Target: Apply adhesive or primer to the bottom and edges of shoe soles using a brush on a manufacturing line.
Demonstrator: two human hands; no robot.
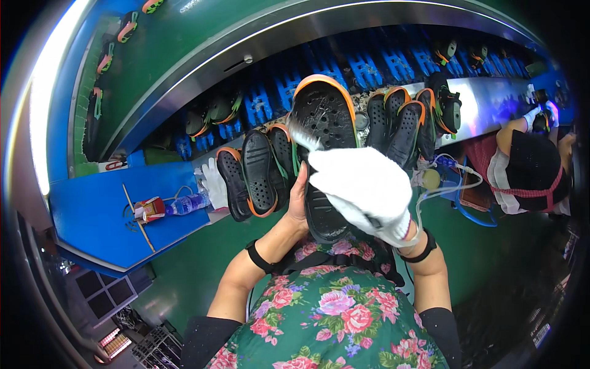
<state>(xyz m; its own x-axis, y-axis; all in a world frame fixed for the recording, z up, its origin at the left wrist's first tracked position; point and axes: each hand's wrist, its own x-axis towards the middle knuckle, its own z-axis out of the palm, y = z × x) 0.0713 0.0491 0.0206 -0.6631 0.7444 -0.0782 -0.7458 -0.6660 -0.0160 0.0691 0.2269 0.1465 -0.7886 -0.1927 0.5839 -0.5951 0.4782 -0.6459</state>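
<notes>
White-bristled brush [302,133] beside a black, perforated shoe sole [324,117] with orange edging

The fingers of my bare left hand [299,194] grip the sole's left side, holding it up before the near edge of the dark conveyor, lined with blue plastic holders [365,71]. My white-gloved right hand [365,184] has its fingers closed on the brush; blur hides whether the bristles touch. Similar soles [259,175] stand along that edge, both sides. By the right end of the blue worktop [86,209] lies a white glove [213,184]
</notes>
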